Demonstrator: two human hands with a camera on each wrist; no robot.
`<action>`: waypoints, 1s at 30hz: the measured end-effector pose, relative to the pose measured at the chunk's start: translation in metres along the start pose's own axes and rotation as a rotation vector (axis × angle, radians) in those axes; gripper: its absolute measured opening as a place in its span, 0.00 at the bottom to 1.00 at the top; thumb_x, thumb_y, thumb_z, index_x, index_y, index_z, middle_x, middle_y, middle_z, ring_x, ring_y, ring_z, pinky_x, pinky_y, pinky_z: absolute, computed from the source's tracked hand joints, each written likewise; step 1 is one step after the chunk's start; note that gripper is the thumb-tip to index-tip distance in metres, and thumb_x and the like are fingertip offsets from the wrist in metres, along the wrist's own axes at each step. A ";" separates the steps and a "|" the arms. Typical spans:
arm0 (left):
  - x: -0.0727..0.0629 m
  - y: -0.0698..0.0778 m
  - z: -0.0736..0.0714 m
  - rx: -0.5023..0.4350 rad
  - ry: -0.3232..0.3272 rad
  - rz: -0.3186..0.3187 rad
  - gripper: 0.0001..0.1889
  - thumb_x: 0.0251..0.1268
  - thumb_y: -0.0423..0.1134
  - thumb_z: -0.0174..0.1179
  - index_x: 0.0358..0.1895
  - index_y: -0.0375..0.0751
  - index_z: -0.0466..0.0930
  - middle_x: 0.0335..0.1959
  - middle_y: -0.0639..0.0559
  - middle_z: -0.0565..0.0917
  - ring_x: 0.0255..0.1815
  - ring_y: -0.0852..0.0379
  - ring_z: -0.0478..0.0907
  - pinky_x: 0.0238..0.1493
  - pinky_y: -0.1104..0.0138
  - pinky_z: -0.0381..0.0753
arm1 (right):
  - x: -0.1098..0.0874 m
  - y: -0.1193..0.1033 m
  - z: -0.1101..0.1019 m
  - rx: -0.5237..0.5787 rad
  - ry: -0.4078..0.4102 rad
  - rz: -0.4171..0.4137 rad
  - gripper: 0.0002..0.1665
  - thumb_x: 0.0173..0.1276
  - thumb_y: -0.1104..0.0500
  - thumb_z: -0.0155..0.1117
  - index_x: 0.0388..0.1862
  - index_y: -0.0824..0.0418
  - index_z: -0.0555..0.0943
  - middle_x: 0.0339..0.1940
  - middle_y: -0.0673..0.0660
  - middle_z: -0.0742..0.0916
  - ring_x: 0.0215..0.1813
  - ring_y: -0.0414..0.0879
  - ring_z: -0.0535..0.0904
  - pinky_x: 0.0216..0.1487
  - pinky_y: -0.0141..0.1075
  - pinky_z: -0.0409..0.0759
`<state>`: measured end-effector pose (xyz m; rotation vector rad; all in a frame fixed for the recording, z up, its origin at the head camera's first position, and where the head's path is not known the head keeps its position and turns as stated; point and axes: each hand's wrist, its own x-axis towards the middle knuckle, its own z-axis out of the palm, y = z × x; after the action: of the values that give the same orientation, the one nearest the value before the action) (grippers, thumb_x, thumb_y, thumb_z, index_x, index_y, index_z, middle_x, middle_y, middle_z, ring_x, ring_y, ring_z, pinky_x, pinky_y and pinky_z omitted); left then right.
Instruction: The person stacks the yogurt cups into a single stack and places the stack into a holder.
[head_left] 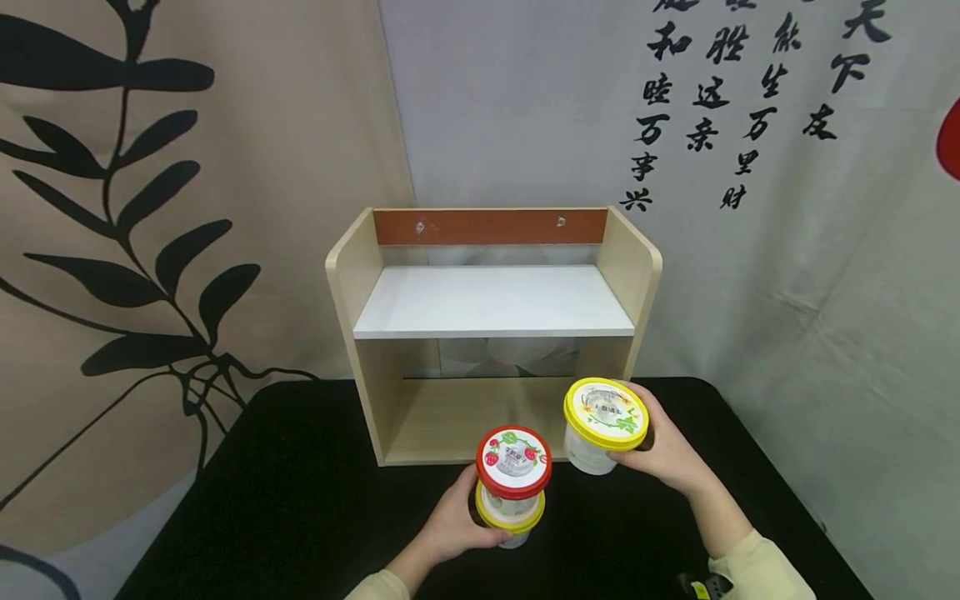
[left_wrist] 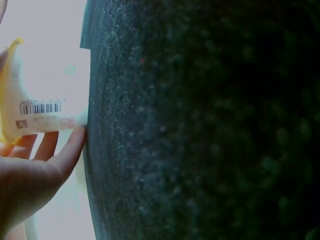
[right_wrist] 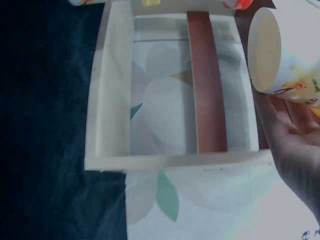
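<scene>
My left hand [head_left: 453, 521] grips a yellow-lidded tub [head_left: 525, 522] in front of the shelf. On top of that tub sits a red-lidded tub [head_left: 513, 463] with strawberries printed on its lid. The left wrist view shows the lower tub's white wall [left_wrist: 47, 85] with a barcode, my fingers curled along its side. To the right, my right hand [head_left: 667, 446] holds another yellow-lidded tub [head_left: 606, 412] near the shelf's front right corner. Its base and flower print face the right wrist camera, with my right hand [right_wrist: 300, 145] around the wall.
A small two-tier shelf [head_left: 491, 300] stands at the back of the black table [head_left: 300, 500], with a white upper board, a pale wood bottom and a brown back rail [head_left: 491, 227]. Behind it hang cloths printed with leaves and writing.
</scene>
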<state>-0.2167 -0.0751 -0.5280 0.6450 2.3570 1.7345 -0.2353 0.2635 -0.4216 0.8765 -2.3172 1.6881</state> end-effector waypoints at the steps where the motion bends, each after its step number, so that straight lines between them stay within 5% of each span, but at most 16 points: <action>1: 0.000 0.000 0.000 -0.002 0.001 -0.001 0.49 0.44 0.42 0.79 0.71 0.44 0.59 0.62 0.52 0.74 0.61 0.49 0.71 0.65 0.39 0.64 | 0.002 -0.002 0.001 0.005 -0.007 -0.007 0.53 0.53 0.72 0.71 0.74 0.64 0.54 0.66 0.55 0.70 0.63 0.42 0.69 0.53 0.41 0.78; 30: 0.000 0.002 0.000 -0.045 -0.013 0.020 0.47 0.47 0.41 0.78 0.71 0.48 0.59 0.61 0.53 0.74 0.59 0.50 0.72 0.64 0.42 0.68 | 0.054 -0.027 0.064 0.132 -0.244 -0.112 0.51 0.56 0.60 0.75 0.74 0.63 0.56 0.67 0.64 0.70 0.65 0.48 0.70 0.56 0.48 0.79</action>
<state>-0.2163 -0.0749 -0.5263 0.6724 2.3042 1.7799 -0.2510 0.1802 -0.3985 1.2786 -2.2704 1.7926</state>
